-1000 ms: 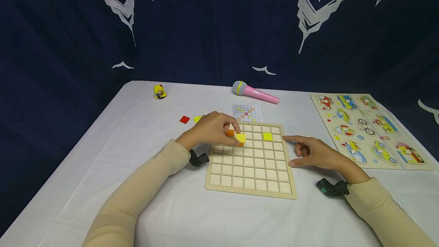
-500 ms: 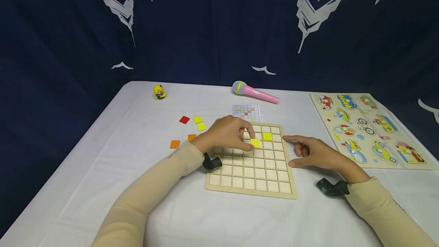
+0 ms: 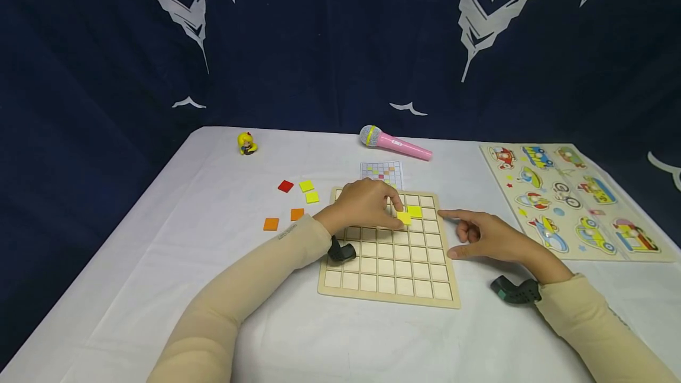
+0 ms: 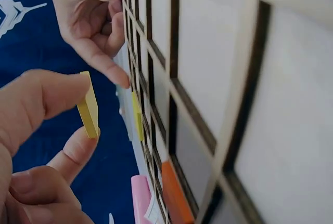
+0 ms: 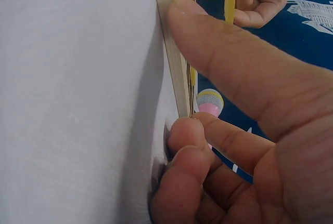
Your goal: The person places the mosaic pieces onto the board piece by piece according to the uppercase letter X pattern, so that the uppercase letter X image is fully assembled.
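Observation:
My left hand pinches a yellow square tile between thumb and forefinger above a wooden grid board. In the left wrist view this tile is held on edge, apart from the board. A second yellow tile lies in a cell just beyond it. An orange tile sits on the board, hidden under the left hand in the head view. My right hand rests at the board's right edge, forefinger and thumb touching the rim, its other fingers bent.
Left of the board lie a red tile, yellow tiles and orange tiles. Behind it are a pattern card, a pink microphone and a small figurine. A picture puzzle board lies at right.
My left hand has carried the yellow tile rightward across the board, near the other yellow tile. Loose tiles on the left have come into sight. The right hand has stayed still.

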The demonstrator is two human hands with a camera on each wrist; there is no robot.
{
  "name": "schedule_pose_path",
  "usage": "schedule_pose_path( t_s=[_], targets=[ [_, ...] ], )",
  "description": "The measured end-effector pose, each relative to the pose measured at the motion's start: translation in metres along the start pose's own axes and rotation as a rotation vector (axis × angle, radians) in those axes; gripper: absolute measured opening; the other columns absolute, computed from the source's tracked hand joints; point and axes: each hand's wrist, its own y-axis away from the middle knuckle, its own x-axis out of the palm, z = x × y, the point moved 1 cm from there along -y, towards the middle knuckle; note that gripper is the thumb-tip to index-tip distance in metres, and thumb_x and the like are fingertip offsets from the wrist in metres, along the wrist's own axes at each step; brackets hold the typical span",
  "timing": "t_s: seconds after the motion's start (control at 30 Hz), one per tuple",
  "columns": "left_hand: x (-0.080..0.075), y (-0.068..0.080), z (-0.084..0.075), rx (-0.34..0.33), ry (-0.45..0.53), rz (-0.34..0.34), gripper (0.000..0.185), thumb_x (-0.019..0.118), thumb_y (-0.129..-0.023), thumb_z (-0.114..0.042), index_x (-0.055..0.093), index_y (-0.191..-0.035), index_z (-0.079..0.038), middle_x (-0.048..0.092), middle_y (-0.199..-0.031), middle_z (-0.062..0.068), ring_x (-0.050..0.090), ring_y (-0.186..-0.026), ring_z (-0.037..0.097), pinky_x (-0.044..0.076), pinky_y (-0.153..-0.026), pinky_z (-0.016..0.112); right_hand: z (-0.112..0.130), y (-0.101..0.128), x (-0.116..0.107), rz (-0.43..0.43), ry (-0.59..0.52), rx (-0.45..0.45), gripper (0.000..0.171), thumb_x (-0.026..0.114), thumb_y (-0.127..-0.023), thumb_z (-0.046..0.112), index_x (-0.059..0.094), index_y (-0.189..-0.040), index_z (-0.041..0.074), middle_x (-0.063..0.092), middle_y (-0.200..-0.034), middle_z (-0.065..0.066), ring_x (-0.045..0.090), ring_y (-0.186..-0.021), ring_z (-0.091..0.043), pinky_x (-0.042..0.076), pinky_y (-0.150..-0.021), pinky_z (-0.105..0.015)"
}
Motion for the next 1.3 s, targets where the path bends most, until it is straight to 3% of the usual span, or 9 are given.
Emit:
schedule_pose_path(
  t_s=[0.37,0.67,1.3],
  targets=[
    [0.008,-0.006,-0.001,-0.085,-0.039,0.024,0.023,0.092,-0.085,-0.039,0.084,-0.103,-0.027,0.067,-0.087,-0.009,0.061,-0.082,0.011,0.049,-0.069,0.034,0.002,0.0,0.0,0.006,-0.003,0.007,0.077,0.091,-0.086,0.011,0.053,-0.149,-0.012,0.053,-0.087,0.0,0.045,-0.071,-0.008,0.039,-0.062,-0.026],
    [0.013,-0.007,0.001,-0.132,-0.083,0.039,0.024,0.094,-0.084,-0.041,0.084,-0.102,-0.027,0.068,-0.087,-0.009,0.058,-0.079,0.013,0.047,-0.071,0.036,0.0,0.0,0.0,0.006,-0.016,0.019,0.078,0.092,-0.086,0.011,0.053,-0.15,-0.012,0.053,-0.087,0.0,0.045,-0.071,-0.008,0.039,-0.062,-0.026],
    [0.006,-0.002,-0.001,-0.158,-0.087,0.073,0.029,0.094,-0.084,-0.043,0.084,-0.108,-0.03,0.077,-0.12,-0.004,0.063,-0.094,0.013,0.05,-0.075,0.038,0.001,0.0,-0.001,0.001,-0.007,0.011,0.079,0.092,-0.086,0.011,0.053,-0.149,-0.013,0.053,-0.087,0.0,0.045,-0.071,-0.008,0.04,-0.062,-0.026]
  ],
)
